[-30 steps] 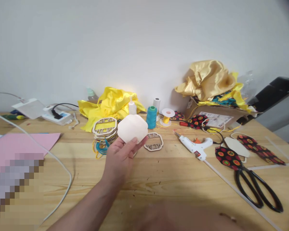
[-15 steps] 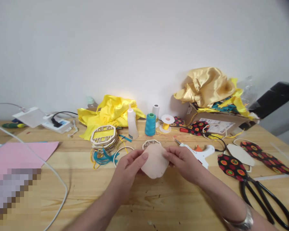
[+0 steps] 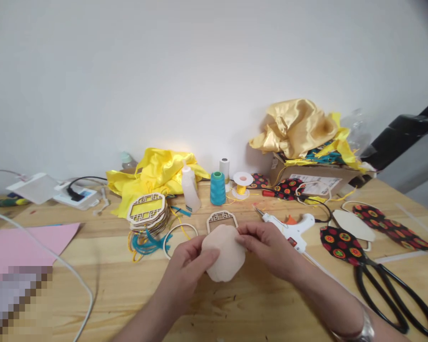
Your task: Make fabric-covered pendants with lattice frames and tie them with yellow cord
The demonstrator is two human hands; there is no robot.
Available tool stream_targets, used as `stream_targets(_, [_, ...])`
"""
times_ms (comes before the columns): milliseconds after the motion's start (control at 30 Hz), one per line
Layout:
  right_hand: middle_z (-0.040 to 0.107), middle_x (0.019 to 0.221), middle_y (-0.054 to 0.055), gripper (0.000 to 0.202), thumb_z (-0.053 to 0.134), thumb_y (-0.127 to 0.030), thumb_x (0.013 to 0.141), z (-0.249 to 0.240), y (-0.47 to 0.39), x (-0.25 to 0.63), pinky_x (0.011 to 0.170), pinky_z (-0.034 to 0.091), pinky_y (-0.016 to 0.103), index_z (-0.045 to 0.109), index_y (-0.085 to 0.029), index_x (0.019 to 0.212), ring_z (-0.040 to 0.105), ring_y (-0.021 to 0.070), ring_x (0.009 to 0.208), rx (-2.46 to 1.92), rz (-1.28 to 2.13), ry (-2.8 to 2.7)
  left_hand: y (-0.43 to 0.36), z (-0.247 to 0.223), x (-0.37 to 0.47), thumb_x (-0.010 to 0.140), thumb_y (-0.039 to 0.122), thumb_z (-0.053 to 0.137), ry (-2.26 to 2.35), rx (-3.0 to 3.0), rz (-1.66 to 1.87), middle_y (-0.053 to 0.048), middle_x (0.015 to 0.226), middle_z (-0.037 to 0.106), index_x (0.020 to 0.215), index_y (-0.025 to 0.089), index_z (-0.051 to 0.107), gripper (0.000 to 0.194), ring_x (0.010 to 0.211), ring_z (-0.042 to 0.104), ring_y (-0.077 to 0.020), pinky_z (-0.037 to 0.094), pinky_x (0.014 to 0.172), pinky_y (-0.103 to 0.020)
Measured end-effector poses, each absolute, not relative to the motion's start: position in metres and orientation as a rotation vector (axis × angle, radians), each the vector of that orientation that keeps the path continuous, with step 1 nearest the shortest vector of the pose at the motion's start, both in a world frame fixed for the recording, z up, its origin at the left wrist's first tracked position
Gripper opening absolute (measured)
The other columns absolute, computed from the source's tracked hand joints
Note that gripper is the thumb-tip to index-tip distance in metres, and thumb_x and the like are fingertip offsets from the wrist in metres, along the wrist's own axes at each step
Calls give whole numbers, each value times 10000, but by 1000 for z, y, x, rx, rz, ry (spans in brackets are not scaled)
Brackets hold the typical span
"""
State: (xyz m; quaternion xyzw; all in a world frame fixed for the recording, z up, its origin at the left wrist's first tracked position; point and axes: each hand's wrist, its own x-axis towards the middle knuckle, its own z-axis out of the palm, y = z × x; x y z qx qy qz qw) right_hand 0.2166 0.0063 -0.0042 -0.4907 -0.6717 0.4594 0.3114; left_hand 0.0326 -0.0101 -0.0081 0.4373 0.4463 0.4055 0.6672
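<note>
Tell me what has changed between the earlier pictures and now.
The pale scalloped piece has come down and nearer the person, now covering the lower part of the lattice frame. The right hand has come in and taken hold of its upper right edge. The left hand still holds it. The glue gun and teal thread spool stayed put.

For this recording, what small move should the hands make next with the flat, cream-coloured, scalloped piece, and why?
Probably draw the cream piece back slightly: the left hand and right hand both grip it, and from this view it hides the near part of the light-brown lattice frame beyond.
</note>
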Motion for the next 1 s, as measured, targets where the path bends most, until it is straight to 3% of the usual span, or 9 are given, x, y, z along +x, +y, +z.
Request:
stream_targets(200, [595,663,-28,160,503,-174,839,1,0,216,590,367,207,619,-172,729,513,101,634,-1256,958,-1997,-12,-9,32,699,307,673,988,1056,742,-20,722,643,1005,134,667,351,632,522,-128,410,565,-205])
stream_targets(367, [653,774,15,109,534,-168,833,-2,-3,215,647,406,247,642,-181,836,566,146,729,-1293,618,-2102,-12,-15,32,707,278,648,1046,1109,720,-3,685,613,923,127,676,265,584,477,-107,374,534,-196])
stream_targets(500, [661,804,43,132,516,-131,839,-5,-5,214,664,428,273,642,-163,866,573,170,758,-1181,390,-2196,-12,-14,33,697,267,644,1069,1085,693,6,652,587,864,119,663,224,561,475,-106,376,515,-199])
stream_targets(667, [652,813,48,136,503,-101,828,-13,-7,214,661,428,295,619,-161,870,558,179,746,-1128,228,-2284,-14,-11,36,703,264,633,1070,1061,667,3,680,583,941,119,643,279,571,492,-115,398,513,-210])
stream_targets(1000, [631,803,69,214,534,-6,717,-6,-13,211,637,426,332,598,-133,878,534,203,715,-1119,-96,-2440,-21,-7,38,763,202,563,1107,1292,692,5,795,641,1057,180,648,307,713,532,-154,440,639,-227])
